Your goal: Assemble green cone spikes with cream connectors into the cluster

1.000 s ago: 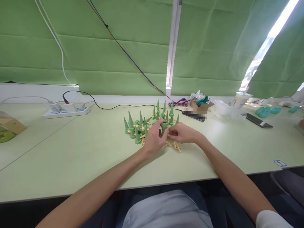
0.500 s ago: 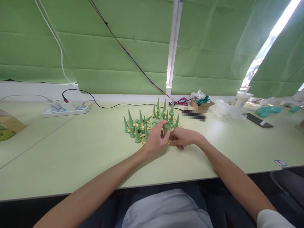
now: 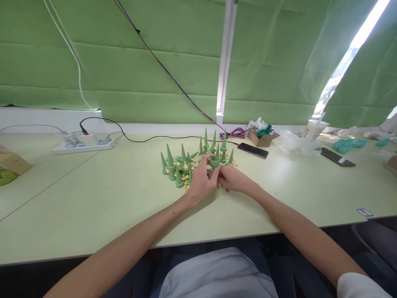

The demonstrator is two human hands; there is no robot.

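Note:
My left hand [image 3: 203, 180] grips a green cup-shaped piece [image 3: 214, 160] between thumb and fingers, its round opening facing up. Against the lower right of that piece is my right hand [image 3: 232, 178], fingers curled together; what they hold, if anything, is hidden. Around and behind both hands lie several green cone pieces [image 3: 179, 178], many standing point up on their bases. Small yellow pieces [image 3: 186, 166] are scattered among the cones, some near my left wrist.
A black phone [image 3: 252, 150] lies behind my right hand, near a cardboard box [image 3: 260, 140]. Farther right are a plastic bag [image 3: 290, 140], a cup [image 3: 313, 130], a dark device [image 3: 337, 157] and teal items [image 3: 343, 145]. A power strip [image 3: 85, 145] is at the left.
My right hand has moved left and slightly up, closer to my left hand and the cup-shaped piece. That piece has shifted slightly left and its opening shows more.

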